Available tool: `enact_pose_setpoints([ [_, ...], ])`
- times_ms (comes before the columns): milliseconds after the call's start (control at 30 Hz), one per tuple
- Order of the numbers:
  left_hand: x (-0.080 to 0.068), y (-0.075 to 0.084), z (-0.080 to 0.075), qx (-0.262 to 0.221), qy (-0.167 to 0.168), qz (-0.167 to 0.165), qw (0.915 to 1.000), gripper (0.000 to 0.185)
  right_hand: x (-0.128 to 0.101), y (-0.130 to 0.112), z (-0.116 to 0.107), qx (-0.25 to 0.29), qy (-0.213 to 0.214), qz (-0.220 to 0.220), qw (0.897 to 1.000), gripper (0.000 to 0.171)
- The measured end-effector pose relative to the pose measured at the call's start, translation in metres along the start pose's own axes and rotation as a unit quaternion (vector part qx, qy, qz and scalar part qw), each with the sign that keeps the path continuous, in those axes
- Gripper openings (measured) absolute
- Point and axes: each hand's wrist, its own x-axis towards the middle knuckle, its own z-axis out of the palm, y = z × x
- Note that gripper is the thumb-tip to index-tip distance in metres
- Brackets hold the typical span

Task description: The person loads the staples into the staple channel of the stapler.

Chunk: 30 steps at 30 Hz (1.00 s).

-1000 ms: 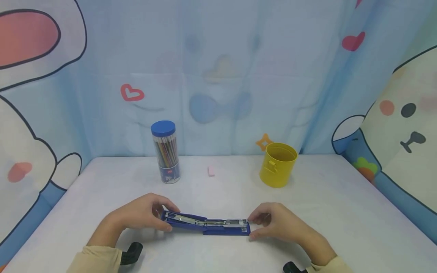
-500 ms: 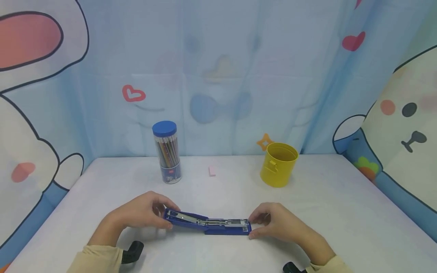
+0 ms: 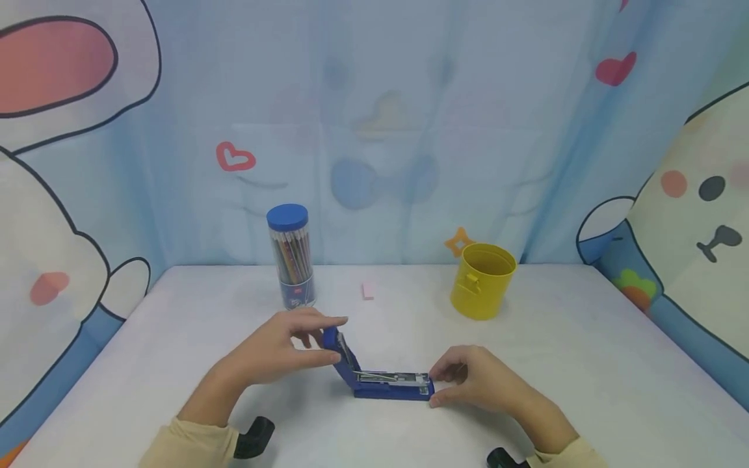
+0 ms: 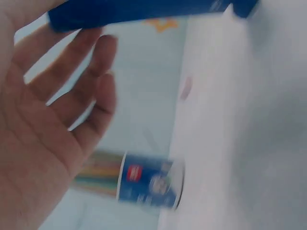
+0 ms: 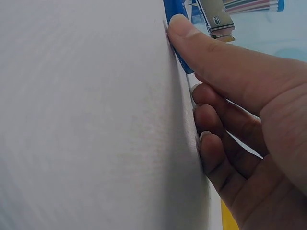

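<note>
White table [image 3: 585,364] in front of a cartoon bunny curtain [image 3: 374,130], so that's my workspace. Going left to right: my left hand [image 3: 281,351] has the top arm of the blue stapler [image 3: 380,380] between thumb and fingertips, tilted up steeply off the base, with the other fingers fairly straight. Behind it stands the pencil tub [image 3: 290,257] with its blue lid, then a little pink eraser [image 3: 367,290]. The stapler base lies flat near the middle front of the table, metal staple channel showing. My right hand [image 3: 476,380] pinches the base's right end to steady it. Yellow tin cup [image 3: 482,281] sits at the back right. I'd say it's roughly halfway folded shut, not closed yet.
</note>
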Motion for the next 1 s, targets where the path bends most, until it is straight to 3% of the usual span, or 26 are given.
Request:
enact_pose_setpoints([
  [167, 0.017, 0.012, 0.028, -0.015, 0.031, 0.042, 0.9985, 0.052, 0.0, -0.001, 0.0, 0.003, 0.0, 0.002, 1.0, 0.036],
  [300, 0.033, 0.019, 0.05, -0.015, 0.042, 0.051, 0.9977, 0.047, 0.002, -0.001, 0.001, 0.0, -0.002, 0.003, 1.0, 0.036],
  [567, 0.054, 0.019, 0.084, 0.028, -0.002, 0.033, 0.9991, 0.041, 0.005, 0.003, 0.004, -0.004, -0.004, 0.003, 1.0, 0.037],
  [833, 0.054, 0.018, 0.095, 0.037, -0.011, -0.003, 0.9992, 0.032, 0.006, 0.004, 0.001, -0.007, -0.004, -0.006, 1.0, 0.039],
  [1000, 0.056, 0.019, 0.101, 0.063, -0.013, -0.015, 0.9978, 0.03, 0.005, 0.006, -0.002, 0.027, -0.001, -0.011, 1.0, 0.052],
])
